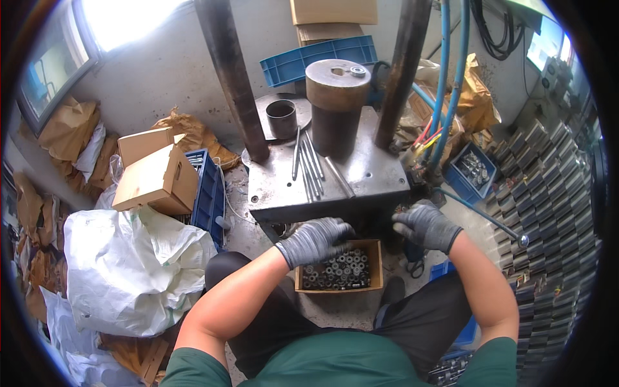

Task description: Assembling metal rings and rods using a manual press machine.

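Observation:
Both my hands wear grey gloves. Over the back left part of a cardboard box (338, 288), my left hand (316, 240) is held with its fingers stretched to the right, slightly blurred; I see nothing in them. The box holds many small round metal parts (348, 267), like bearings or rollers. My right hand (429, 226) is to the right of the box, just off the front right corner of a steel press table (271, 184). Its fingers are curled together, and whatever they may hold is hidden.
On the press table are several metal rods (309, 161), a hollow ring (281, 119) and a thick cylinder (338, 97) topped by a small bearing (358, 71). Two steel columns (232, 84) rise from it. Blue hoses (451, 90) hang right. A white sack (129, 271) lies left.

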Motion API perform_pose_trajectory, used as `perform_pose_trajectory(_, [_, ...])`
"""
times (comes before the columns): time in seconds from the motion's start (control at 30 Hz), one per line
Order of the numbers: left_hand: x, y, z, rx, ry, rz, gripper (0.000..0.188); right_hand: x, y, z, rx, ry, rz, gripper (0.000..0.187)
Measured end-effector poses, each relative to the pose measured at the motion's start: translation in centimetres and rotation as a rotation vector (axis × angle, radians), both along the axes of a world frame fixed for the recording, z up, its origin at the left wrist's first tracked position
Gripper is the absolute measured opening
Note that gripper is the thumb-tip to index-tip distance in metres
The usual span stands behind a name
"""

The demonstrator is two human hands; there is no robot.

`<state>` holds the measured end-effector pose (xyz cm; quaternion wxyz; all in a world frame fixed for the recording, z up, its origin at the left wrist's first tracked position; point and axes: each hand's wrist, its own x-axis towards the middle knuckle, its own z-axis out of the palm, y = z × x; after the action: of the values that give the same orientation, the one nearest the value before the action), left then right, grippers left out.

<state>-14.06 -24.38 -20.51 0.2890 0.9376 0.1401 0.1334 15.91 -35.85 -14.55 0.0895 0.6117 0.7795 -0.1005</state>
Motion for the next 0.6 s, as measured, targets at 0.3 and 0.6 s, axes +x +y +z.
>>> perform_pose_trajectory(0.3, [-4.0, 10.7, 1.0, 0.137, -0.178, 0.688, 0.030, -8.0, 4.0, -1.6, -0.183, 0.479, 0.129, 0.044])
perform_pose_trajectory(0.6, [-2.7, 13.7, 0.2, 0.173, 0.095, 0.767, 0.034, -10.5, 5.8, -19.5, -0.983, -0.279, 0.240, 0.089])
